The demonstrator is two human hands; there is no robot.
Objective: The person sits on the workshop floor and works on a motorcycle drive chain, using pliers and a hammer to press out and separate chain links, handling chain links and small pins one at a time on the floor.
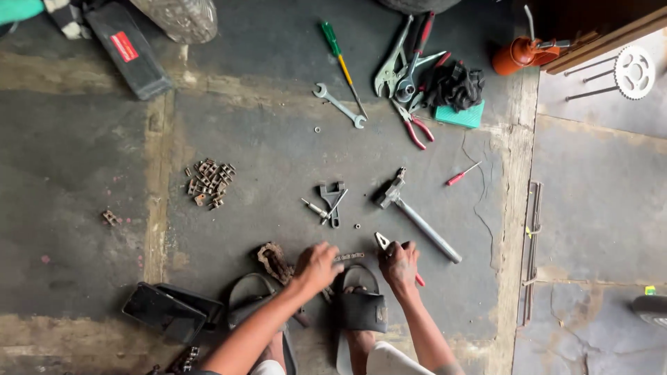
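Lower centre: left hand [316,267] covers one end of a short chain [349,257] on the floor [278,160]; grasp indiscernible. Right hand [399,264] grips red-handled pliers [384,242], handles mostly hidden.

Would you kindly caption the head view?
Left hand on rusty metal chain, right hand holding red-handled pliers.

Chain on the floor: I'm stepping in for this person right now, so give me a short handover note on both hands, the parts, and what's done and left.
Left hand presses on the chain, a short straight run stretching right from it.
Right hand holds red-handled pliers, nose beside the chain's right end.
Rusty chain bundle lies left of the left hand.
Loose links are piled up-left; hammer lies above the right hand.
Done: some links already separated.
Left: chain section under the hands, apparently in progress.
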